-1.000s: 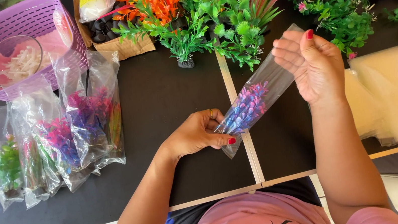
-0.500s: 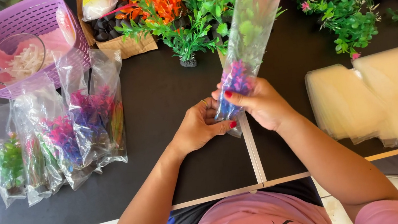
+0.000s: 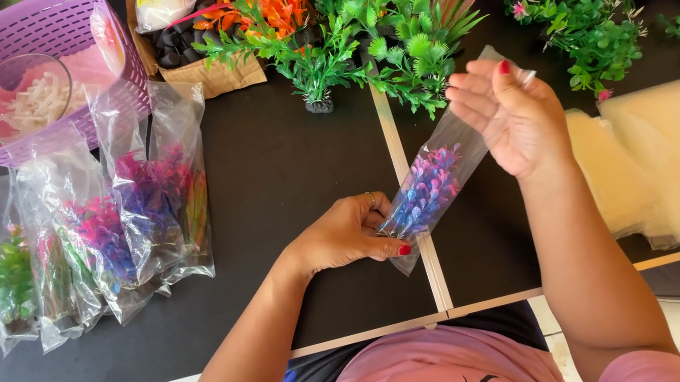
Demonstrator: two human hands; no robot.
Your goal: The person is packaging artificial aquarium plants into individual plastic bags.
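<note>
Clear plastic bag [image 3: 449, 165], long and narrow, tilted with mouth up-right. Blue-purple artificial plant [image 3: 425, 192] sits inside at lower end. Bag held above black table between both hands.

Purple basket [image 3: 69, 25] sits top left with a glass bowl [image 3: 21, 96] inside, bagged plants [image 3: 95, 238] lie below it, loose plastic plants [image 3: 388, 21] line the back, empty bags [image 3: 665, 164] stack at right.

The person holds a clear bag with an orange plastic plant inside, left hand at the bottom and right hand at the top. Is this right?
Not quite: the head view shows the plastic plant in the clear bag is blue and purple, not orange. The left hand holds the bottom, the right hand the top.
</note>
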